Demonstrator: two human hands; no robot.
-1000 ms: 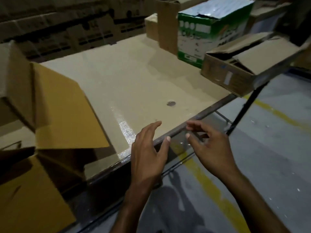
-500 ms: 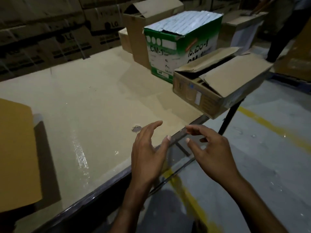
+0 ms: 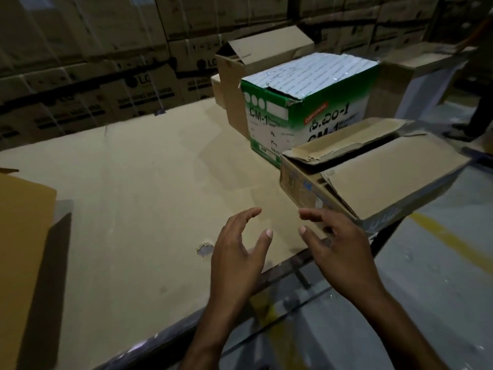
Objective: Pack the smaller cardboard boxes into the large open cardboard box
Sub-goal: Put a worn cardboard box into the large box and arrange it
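A low brown box point(image 3: 378, 180) with loose top flaps lies at the table's right end, overhanging the edge. Behind it stands a green and white box point(image 3: 301, 113) marked CM-1, then a tall brown box point(image 3: 245, 76) with a raised flap. At the far left only a flap of the large cardboard box point(image 3: 24, 249) shows. My left hand point(image 3: 237, 257) hovers over the table, fingers spread and empty. My right hand point(image 3: 344, 252) is spread too, its fingertips just short of the low brown box's near corner.
The beige table point(image 3: 133, 209) has a small chipped spot point(image 3: 205, 249) near my left hand. Stacked cartons line the back wall. A person stands at the far right by another box. Grey floor with a yellow line lies right of the table.
The view has swung right, so the small boxes loom nearer and the large box has slid to the left edge. Both hands have advanced toward the low brown box, still empty.
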